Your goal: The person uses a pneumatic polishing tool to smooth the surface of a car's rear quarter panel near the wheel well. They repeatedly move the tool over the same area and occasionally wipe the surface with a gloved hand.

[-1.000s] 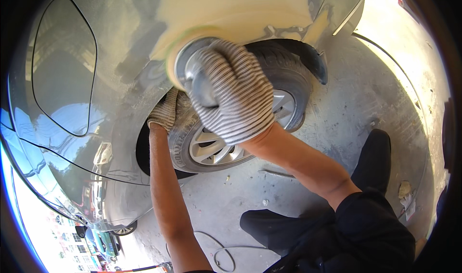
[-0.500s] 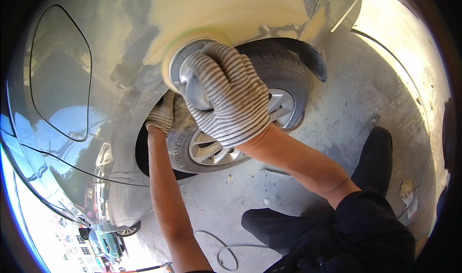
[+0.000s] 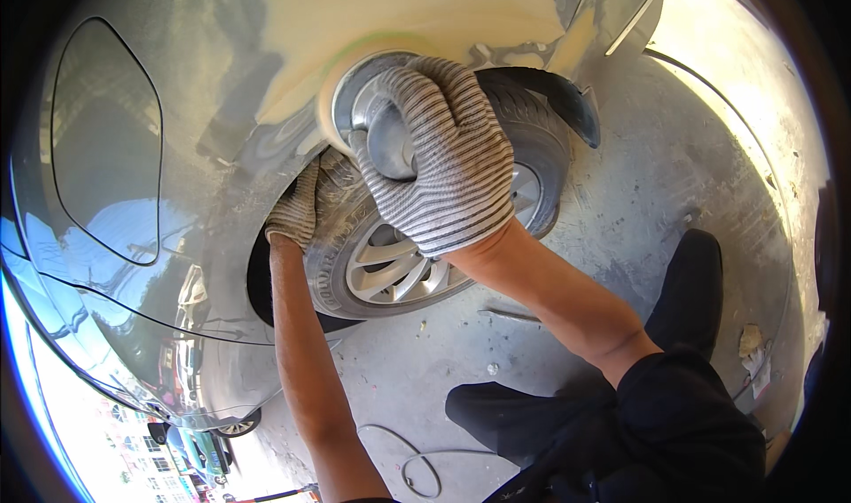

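Observation:
My right hand (image 3: 443,157), in a grey-and-black striped knit glove, is closed round the body of a round handheld sander (image 3: 387,141). The sander's pad lies against the car's rear fender (image 3: 292,77), at the rim of the wheel arch, where a tan filler-coloured patch (image 3: 425,15) spreads. My left hand (image 3: 295,210), gloved alike, reaches into the gap between the arch edge and the tyre (image 3: 332,237); its fingertips are hidden there. The silver alloy wheel (image 3: 390,272) sits just below the sander.
A black arch liner flap (image 3: 572,113) sticks out beside the tyre. A hose (image 3: 417,467) loops over the concrete floor (image 3: 620,193), and a dark cable (image 3: 709,86) curves along the right. My dark-shod feet (image 3: 691,281) stand near the wheel. Crumpled paper (image 3: 753,352) lies at right.
My right hand and the sander have slid right and slightly up along the arch rim. My left hand has stayed nearly in place in the wheel gap.

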The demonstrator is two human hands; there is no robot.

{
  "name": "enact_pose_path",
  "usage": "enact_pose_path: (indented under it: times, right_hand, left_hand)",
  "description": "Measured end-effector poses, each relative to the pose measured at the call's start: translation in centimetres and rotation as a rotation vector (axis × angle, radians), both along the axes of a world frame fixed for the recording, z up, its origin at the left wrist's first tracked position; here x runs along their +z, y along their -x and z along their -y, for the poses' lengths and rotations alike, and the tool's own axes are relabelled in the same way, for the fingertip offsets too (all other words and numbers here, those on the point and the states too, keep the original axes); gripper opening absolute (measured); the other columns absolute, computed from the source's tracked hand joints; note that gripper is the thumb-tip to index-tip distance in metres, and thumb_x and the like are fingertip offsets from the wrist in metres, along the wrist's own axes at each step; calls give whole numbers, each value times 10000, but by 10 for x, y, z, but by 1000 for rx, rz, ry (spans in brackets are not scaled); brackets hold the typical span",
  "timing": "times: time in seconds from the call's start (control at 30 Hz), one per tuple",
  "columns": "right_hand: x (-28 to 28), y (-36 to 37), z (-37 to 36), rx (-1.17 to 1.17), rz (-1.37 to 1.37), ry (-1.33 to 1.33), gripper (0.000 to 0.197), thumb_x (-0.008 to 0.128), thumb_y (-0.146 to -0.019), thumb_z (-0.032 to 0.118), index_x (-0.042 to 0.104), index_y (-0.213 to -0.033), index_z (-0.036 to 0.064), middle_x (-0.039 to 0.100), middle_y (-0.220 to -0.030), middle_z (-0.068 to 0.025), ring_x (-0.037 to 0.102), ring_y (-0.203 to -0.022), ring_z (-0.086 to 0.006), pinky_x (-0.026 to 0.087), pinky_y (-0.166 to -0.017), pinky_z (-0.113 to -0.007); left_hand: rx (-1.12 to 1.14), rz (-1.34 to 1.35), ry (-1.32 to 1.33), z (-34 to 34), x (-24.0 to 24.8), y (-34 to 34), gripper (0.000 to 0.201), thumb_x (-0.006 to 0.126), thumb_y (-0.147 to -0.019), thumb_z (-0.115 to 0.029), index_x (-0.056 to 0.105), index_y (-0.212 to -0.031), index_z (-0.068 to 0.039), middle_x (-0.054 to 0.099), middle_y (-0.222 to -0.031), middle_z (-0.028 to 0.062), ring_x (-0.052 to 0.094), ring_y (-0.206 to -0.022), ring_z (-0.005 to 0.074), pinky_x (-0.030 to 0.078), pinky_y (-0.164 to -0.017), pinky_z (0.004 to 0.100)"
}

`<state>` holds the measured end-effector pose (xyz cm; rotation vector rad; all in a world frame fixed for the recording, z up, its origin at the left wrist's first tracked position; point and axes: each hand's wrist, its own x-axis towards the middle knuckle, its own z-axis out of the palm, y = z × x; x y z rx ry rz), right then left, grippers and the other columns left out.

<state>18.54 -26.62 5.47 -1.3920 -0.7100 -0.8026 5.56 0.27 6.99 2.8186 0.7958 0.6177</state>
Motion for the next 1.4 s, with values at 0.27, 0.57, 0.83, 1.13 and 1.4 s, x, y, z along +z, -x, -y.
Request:
enact_pose_path:
  times: [0.27, 0.57, 0.83, 1.13, 1.4]
  right_hand:
    - [1, 6, -5, 27, 33, -21, 572, 904, -670, 163, 663, -1174, 38, 648, -1183, -198, 694, -977, -362, 637, -823, -416]
    - [-2, 2, -8, -22, 44, -25, 579, 913, -691, 199, 655, -1188, 50, 659, -1147, -190, 704, -993, -360, 632, -833, -449]
    - [-3, 6, -1, 40, 64, 18, 555, 919, -698, 212, 652, -1155, 46, 651, -1169, -182, 699, -984, -362, 633, -845, -439]
    - [-9, 0, 1, 21, -8, 8, 559, 905, -694, 209, 653, -1165, 44, 657, -1153, -186, 701, -987, -368, 637, -839, -441]
    - [-17, -9, -2, 1, -14, -62, 580, 909, -692, 204, 642, -1177, 32, 663, -1124, -207, 703, -997, -373, 633, -854, -449]
  left_hand:
    - [-6, 35, 21, -3, -1, 7, 634, 551, -1024, -600, 656, -1366, -77, 663, -1375, 179, 582, -1268, 381, 415, -1105, 470]
    - [-52, 104, -3, -7, -4, 4, 618, 603, -1008, -582, 662, -1354, -74, 662, -1385, 166, 590, -1273, 338, 421, -1099, 455]
    - [-12, 37, 118, -12, -6, 7, 583, 562, -1033, -563, 656, -1377, -102, 645, -1414, 155, 565, -1310, 341, 382, -1151, 459]
    - [-53, 60, 61, -4, -2, 2, 503, 612, -1031, -477, 680, -1342, -88, 668, -1377, 156, 580, -1299, 341, 393, -1150, 454]
    - [-62, 115, 107, 9, 3, -1, 470, 653, -1027, -405, 674, -1339, -54, 675, -1372, 143, 603, -1271, 305, 421, -1129, 438]
